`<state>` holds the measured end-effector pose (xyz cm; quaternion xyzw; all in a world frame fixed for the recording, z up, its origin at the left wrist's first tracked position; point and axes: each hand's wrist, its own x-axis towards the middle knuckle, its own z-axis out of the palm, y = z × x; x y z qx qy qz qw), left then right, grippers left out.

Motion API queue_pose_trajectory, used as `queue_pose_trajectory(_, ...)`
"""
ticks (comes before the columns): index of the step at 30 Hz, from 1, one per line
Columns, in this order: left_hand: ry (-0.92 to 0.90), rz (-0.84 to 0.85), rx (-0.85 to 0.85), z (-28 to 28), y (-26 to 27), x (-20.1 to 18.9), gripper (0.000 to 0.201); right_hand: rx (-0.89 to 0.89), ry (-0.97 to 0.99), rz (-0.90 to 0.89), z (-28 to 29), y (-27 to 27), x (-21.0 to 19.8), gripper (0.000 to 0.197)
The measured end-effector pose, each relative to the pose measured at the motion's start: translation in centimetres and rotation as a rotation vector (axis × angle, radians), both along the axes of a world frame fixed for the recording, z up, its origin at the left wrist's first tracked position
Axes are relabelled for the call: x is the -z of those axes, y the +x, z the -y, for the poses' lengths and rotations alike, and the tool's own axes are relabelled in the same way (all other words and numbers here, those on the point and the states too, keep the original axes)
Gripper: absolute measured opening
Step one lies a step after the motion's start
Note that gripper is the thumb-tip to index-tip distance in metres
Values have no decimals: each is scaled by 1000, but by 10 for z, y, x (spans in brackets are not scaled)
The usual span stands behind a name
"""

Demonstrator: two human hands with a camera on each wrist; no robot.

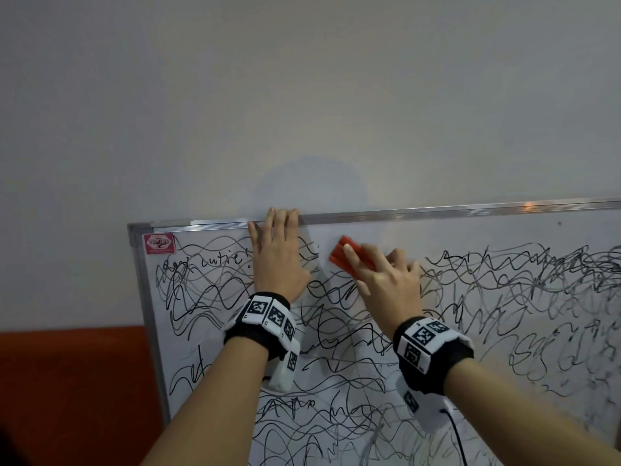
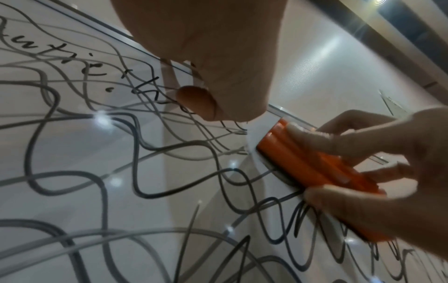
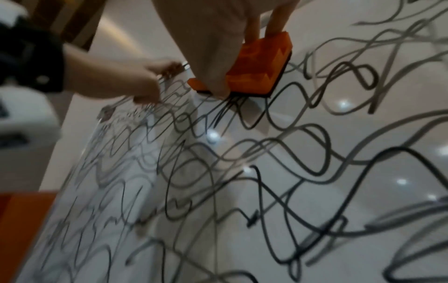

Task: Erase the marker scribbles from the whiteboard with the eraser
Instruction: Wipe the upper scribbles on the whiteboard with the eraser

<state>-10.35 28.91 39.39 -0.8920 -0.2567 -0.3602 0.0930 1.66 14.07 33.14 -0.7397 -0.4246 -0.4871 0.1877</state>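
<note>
Up top, right hand (image 1: 386,280) grips orange ridged eraser (image 1: 349,257); left hand (image 1: 277,260) flat on scribbled whiteboard (image 1: 504,237).

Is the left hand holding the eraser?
No, the left hand lies flat on the whiteboard; the right hand grips the orange eraser.
</note>
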Motion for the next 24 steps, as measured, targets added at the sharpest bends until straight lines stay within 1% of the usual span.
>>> queue_pose_trajectory(2, -4, -4, -1, 0, 0, 0, 95, -41, -97, 33, -4, -4, 13, 78)
queue_pose_trajectory(3, -8, -2, 2, -1, 1, 1, 95, -49, -111, 40, -3, -3, 16, 79)
queue_pose_trajectory(5, -8, -4, 14, -4, -1, 0, 96, -35, -7, -19, 4, 0, 13, 73)
queue_pose_trajectory(7, 20, -44, 27, -9, -7, -3, 97, 1, 108, -78, 11, 0, 13, 67)
queue_pose_trajectory(8, 49, -72, 28, -12, -9, -5, 99, 12, 114, -72, 12, -1, 15, 66)
queue_pose_trajectory(10, 96, -99, 20, -16, -10, -4, 100, -14, 57, -42, 6, -5, 15, 68)
queue_pose_trajectory(12, 99, -36, 18, -15, -5, 0, 98, -48, -15, -3, -9, -10, 9, 69)
queue_pose_trajectory(14, 56, 38, 21, -11, 1, 4, 95, -52, -48, 42, -22, -15, 3, 71)
queue_pose_trajectory(17, 4, 59, 32, -6, 2, 4, 87, -55, -77, 57, -25, -15, 8, 74)
queue_pose_trajectory(19, 14, 72, 46, -7, 1, 5, 78, -63, -47, 27, -19, -13, 13, 73)
queue_pose_trajectory(22, 38, 78, 38, -10, 2, 6, 82, -28, 61, -49, -14, -10, 12, 68)
queue_pose_trajectory(24, 35, 67, 18, -9, 4, 7, 84, -34, 23, -30, -13, -11, 15, 70)
